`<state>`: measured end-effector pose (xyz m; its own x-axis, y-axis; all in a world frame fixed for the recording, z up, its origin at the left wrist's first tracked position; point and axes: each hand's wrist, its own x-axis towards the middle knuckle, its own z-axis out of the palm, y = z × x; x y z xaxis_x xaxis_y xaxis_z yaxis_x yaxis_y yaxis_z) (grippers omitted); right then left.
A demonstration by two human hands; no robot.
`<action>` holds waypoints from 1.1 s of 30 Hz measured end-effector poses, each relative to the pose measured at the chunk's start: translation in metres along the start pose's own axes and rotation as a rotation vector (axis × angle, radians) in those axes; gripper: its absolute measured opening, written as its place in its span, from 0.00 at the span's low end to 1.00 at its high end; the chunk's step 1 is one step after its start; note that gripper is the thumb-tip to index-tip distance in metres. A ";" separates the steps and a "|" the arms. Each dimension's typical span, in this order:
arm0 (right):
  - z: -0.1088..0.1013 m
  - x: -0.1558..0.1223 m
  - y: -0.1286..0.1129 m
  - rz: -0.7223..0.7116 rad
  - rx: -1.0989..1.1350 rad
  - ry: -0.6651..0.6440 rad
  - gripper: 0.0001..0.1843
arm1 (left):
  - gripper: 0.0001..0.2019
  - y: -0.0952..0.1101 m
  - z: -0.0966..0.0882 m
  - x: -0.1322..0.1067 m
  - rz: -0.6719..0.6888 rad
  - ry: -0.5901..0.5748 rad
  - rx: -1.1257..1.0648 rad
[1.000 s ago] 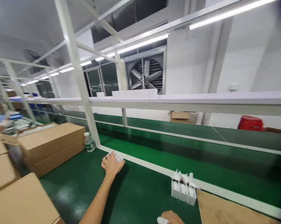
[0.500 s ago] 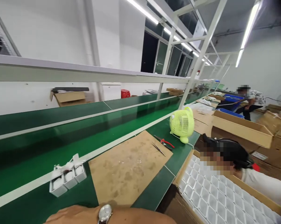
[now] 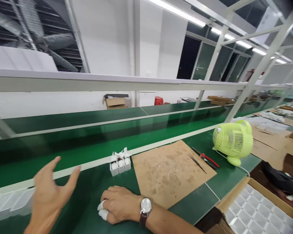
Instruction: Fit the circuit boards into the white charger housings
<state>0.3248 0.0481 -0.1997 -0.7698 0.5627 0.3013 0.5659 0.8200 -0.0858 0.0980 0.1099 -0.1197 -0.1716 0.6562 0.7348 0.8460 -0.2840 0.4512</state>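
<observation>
My left hand (image 3: pixel 47 191) is raised over the bench at the left. Its thumb and fingers are spread with nothing between them. Beside it, partly covered by the hand, lies a row of white plastic trays (image 3: pixel 21 203). My right hand (image 3: pixel 119 203) wears a watch and is low over the green bench, back upward, fingers curled in. White covers wrap two of its fingertips, and anything under the fingers is hidden. Just beyond it stands a joined row of small white boxes (image 3: pixel 121 166) with white pieces inside and on top.
A stained brown cardboard sheet (image 3: pixel 171 177) lies right of the boxes, with tweezers (image 3: pixel 197 163) and red-handled pliers (image 3: pixel 207 159) at its far edge. A yellow-green fan (image 3: pixel 233 139) stands beyond. A carton (image 3: pixel 234 191) of white trays sits at lower right. A green conveyor (image 3: pixel 141 131) runs behind.
The view has swung left. My left hand has come into view, spread. My right hand now shows whole, with its covered fingertips. The person bending over the carton is mostly out of view.
</observation>
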 end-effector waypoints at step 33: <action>0.013 -0.004 0.132 0.623 1.384 0.405 0.76 | 0.63 0.018 0.108 -0.033 -0.318 -0.931 -0.889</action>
<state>0.3984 0.1556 -0.2244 -0.2715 0.9579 0.0937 -0.1229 0.0620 -0.9905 0.1737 0.1583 -0.1904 0.4104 0.9086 0.0777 0.1559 -0.1538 0.9757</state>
